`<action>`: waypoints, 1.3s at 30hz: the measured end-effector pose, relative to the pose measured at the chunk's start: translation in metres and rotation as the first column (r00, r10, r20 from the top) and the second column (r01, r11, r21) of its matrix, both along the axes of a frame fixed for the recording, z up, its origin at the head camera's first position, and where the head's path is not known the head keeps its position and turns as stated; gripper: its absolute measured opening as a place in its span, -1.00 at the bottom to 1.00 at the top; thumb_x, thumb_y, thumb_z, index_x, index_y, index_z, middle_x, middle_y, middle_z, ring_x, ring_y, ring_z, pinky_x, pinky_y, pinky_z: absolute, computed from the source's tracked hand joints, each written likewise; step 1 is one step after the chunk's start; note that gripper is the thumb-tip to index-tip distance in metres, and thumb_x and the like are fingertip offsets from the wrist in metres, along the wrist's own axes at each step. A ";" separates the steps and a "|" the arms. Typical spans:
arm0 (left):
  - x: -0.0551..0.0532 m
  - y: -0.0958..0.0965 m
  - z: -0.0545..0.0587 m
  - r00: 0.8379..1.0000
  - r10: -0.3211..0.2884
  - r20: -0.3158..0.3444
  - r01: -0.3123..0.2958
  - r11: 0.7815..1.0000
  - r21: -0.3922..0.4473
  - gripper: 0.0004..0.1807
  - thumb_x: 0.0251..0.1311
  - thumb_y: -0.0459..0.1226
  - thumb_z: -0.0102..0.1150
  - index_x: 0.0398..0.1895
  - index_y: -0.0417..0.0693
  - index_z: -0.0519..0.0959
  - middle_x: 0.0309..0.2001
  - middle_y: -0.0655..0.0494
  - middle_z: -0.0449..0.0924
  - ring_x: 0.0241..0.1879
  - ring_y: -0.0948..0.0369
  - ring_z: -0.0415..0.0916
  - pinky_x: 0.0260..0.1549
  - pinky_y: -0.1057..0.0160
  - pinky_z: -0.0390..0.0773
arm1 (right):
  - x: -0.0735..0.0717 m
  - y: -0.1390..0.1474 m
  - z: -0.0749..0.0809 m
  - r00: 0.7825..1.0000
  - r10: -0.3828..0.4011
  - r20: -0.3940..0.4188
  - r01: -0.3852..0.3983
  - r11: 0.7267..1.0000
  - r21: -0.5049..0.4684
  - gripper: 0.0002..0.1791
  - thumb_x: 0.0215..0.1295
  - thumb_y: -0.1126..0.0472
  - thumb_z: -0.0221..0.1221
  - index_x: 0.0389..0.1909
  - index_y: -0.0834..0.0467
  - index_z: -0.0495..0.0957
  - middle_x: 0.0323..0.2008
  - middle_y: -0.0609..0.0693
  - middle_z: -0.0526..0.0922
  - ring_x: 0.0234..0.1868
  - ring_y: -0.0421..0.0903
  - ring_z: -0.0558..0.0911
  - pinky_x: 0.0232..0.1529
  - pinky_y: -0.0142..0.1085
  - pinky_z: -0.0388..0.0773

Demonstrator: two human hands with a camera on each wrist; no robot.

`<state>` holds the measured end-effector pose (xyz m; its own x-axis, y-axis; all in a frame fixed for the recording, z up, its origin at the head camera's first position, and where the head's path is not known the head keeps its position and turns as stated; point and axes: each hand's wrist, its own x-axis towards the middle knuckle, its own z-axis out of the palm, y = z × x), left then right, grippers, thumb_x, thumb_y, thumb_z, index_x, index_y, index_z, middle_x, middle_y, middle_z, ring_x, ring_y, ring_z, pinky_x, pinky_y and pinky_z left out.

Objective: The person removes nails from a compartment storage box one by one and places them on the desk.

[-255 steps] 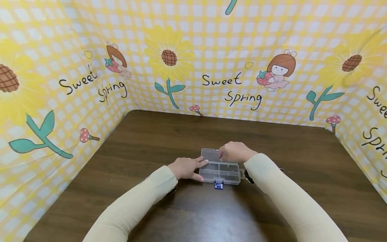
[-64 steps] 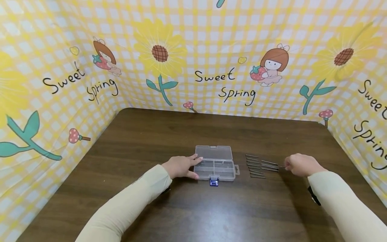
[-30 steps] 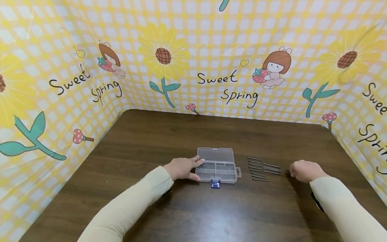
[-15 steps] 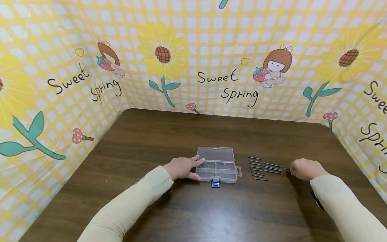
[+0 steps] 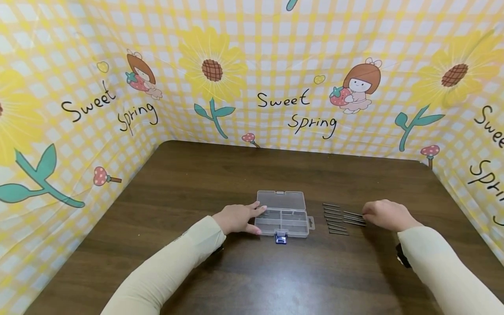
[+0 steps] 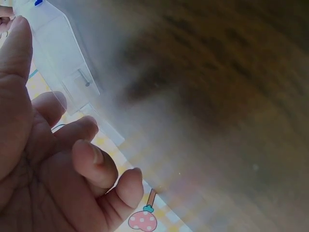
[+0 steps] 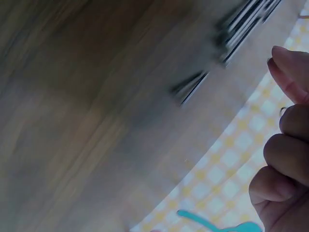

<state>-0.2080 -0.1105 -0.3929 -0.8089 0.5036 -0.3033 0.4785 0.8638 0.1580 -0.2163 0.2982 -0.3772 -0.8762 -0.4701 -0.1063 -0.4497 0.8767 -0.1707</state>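
A clear plastic compartment box (image 5: 291, 235) lies with its lid (image 5: 280, 200) raised back and a blue latch (image 5: 281, 238) at its front. My left hand (image 5: 237, 218) rests against its left side, fingers extended over the edge and thumb at the near corner. Through the plastic, a nail (image 6: 83, 77) shows in the left wrist view. Two groups of thin metal nails (image 5: 332, 214) lie right of the box. At the right group's end is my right hand (image 5: 387, 214), its fingers curled and thumb near the index finger; no nail shows between them in the right wrist view.
Two nails (image 7: 191, 88) lie apart from the group in the right wrist view. The dark wood table (image 5: 204, 175) is enclosed at the back and sides by a yellow checked cloth (image 5: 236, 118). A hanging tab (image 5: 311, 223) sticks out from the box's right side.
Earlier my right hand was over the box; by two seconds ago it was beside the nails. In the last half second it has shifted left, covering the separate nails. My left hand stays at the box.
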 end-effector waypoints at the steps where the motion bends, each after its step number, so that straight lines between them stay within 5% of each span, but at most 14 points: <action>1: 0.000 0.000 0.001 1.000 0.001 -0.005 -0.001 1.000 -0.003 -0.14 0.09 0.16 0.20 0.46 0.19 0.19 0.45 0.07 0.12 0.25 0.04 0.37 -0.08 0.05 0.50 | 0.000 -0.005 0.000 1.000 -0.001 -0.001 0.001 1.000 -0.010 -0.89 0.23 0.24 0.21 -0.28 0.17 0.66 -0.32 0.04 0.69 -0.32 0.02 0.66 -0.35 -0.01 0.54; 22: 0.004 0.002 0.005 1.000 0.011 -0.004 -0.011 1.000 -0.020 -0.14 0.09 0.17 0.21 0.47 0.21 0.19 0.45 0.12 0.12 0.26 0.06 0.36 -0.10 0.08 0.50 | -0.018 -0.087 -0.007 0.996 0.078 -0.046 -0.083 0.989 -0.123 -0.88 0.27 0.23 0.18 -0.27 0.13 0.68 -0.30 -0.02 0.71 -0.32 -0.04 0.66 -0.31 -0.05 0.54; 39: 0.000 -0.001 0.006 0.999 0.006 0.031 -0.005 1.000 -0.024 -0.12 0.08 0.20 0.19 0.48 0.25 0.16 0.46 0.15 0.10 0.27 0.06 0.35 0.02 0.00 0.44 | -0.025 -0.164 0.004 0.980 0.181 -0.080 -0.188 0.978 -0.090 -0.82 0.29 0.19 0.19 -0.18 0.13 0.69 -0.23 -0.02 0.72 -0.25 -0.06 0.68 -0.27 -0.12 0.57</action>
